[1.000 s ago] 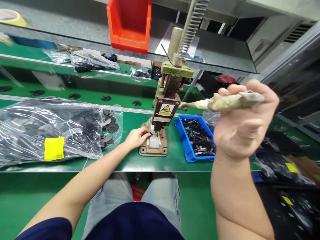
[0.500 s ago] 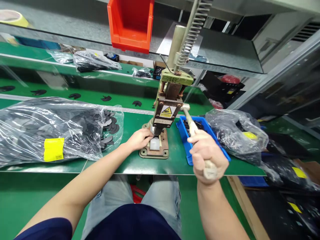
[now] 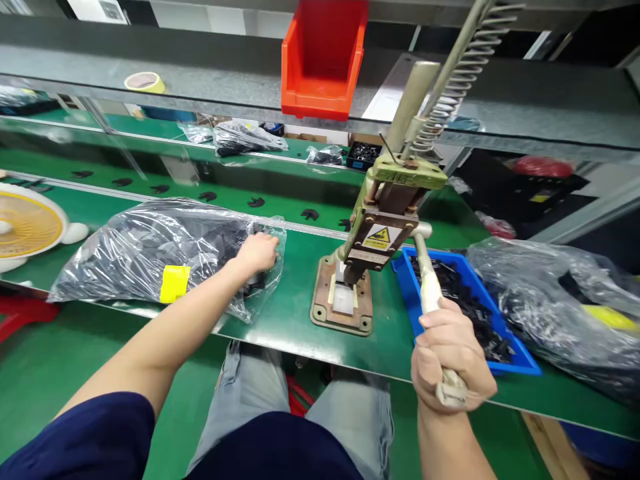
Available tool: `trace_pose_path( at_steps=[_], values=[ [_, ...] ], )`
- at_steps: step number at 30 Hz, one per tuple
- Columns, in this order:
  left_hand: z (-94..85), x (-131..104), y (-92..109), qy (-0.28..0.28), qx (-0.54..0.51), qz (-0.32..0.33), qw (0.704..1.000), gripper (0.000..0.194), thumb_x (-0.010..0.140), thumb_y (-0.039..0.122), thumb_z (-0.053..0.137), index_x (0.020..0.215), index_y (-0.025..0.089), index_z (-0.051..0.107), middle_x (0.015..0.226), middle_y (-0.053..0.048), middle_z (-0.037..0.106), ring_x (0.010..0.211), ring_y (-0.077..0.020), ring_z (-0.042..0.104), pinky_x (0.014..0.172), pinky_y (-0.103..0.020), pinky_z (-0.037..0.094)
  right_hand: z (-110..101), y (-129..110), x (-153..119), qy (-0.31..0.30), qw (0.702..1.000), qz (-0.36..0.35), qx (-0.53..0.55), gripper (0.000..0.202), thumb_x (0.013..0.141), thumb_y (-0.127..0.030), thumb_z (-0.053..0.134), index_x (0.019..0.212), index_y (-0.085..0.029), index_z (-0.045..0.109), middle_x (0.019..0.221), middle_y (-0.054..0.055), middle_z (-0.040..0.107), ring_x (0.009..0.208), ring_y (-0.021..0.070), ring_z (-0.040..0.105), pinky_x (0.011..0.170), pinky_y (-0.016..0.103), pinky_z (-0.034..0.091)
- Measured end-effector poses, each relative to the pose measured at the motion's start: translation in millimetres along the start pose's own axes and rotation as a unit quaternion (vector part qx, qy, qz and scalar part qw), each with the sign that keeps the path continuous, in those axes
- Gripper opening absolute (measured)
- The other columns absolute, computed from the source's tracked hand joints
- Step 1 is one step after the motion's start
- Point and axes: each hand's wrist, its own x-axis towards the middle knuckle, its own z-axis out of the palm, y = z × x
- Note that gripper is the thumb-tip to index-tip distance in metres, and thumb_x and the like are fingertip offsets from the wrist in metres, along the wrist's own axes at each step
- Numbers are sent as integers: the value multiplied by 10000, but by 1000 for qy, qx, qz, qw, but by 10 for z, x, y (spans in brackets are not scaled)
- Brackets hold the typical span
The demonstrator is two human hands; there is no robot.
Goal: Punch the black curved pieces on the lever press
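Two hands apart: right hand (image 3: 453, 357) clamped on press lever (image 3: 429, 287), left hand (image 3: 257, 253) at mouth of bag (image 3: 150, 233) by dark parts (image 3: 254, 284), grip unclear. Likely part pick-up; next move needs one separated cleanly.

A clear plastic bag (image 3: 120, 250) full of dark flat pieces (image 3: 217, 239) lies left of centre. Right of centre, a green-and-brown press (image 3: 383, 223) stands on the tabletop (image 3: 295, 283), its pale lever (image 3: 429, 283) slanting down rightward.

Bright even light, glare on plastic, stretched edges, slight blur
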Motion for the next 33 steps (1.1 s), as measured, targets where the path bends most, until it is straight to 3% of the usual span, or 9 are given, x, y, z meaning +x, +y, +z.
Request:
trace_pose_path(
  at_steps=[3,7,15,23,33],
  values=[
    [-8,68,-437,-50,81,-30,995,435,897,254,614,1305,117,671,1338,-242,689,1294,-411,561,1046,-535,433,11,-6,0,6,1000,-4,-1,198,784,-164,691,641,-235,574,659,-34,624,742,212,677,992,653,558],
    [63,103,-652,-93,130,-17,987,471,856,215,618,1320,163,681,1392,-219,663,1302,-395,544,1053,-527,406,7,5,-4,-1,1000,-5,-3,190,788,-172,693,649,-244,584,671,-31,634,749,223,678,969,668,560],
    [86,40,-552,-93,97,34,990,324,939,299,546,1139,167,764,1276,-211,705,1225,-381,596,1043,-508,403,7,4,-6,3,1000,1,-6,199,814,-217,694,647,-256,593,672,-23,640,753,225,677,974,653,568],
    [43,-31,-521,-160,105,50,980,493,816,286,700,1296,171,693,1383,-202,648,1297,-389,544,1080,-512,408,27,-15,-5,12,1000,-1,-6,237,834,-226,700,632,-240,578,666,-20,634,747,216,666,982,661,555],
    [39,-18,-509,-150,69,101,981,231,759,228,749,983,211,695,1164,-136,729,1201,-354,602,1058,-490,392,35,-25,11,13,1000,2,-9,226,815,-207,695,627,-246,575,660,-26,634,733,216,665,985,650,558]
  ],
)
